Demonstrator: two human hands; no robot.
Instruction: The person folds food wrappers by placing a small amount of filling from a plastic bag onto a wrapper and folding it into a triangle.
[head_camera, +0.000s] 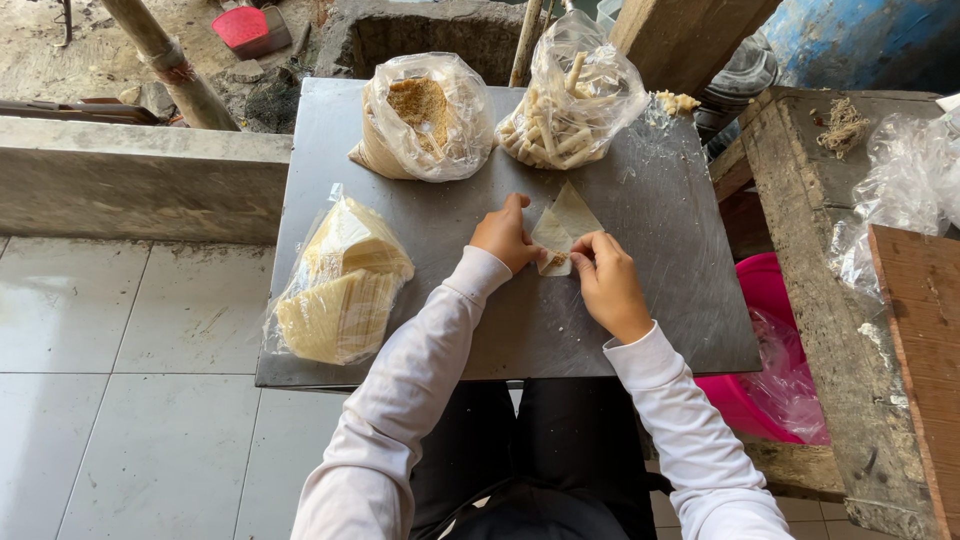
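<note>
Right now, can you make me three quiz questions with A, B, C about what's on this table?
1. Where does the bag of flat pale wrapper sheets lie on the metal table?
A. at its left side
B. at its far right corner
C. under the table

2. How many plastic bags lie on the table?
A. one
B. three
C. five

3. What are the two hands doing?
A. resting in the lap
B. both touching one thin wrapper
C. lifting a bag

Answers:
1 A, the sheets bag sits by the left edge.
2 B, the sheets bag, a bag of brown crumbs and a bag of rolled sticks.
3 B, the left hand and right hand pinch the wrapper's near end.
</note>
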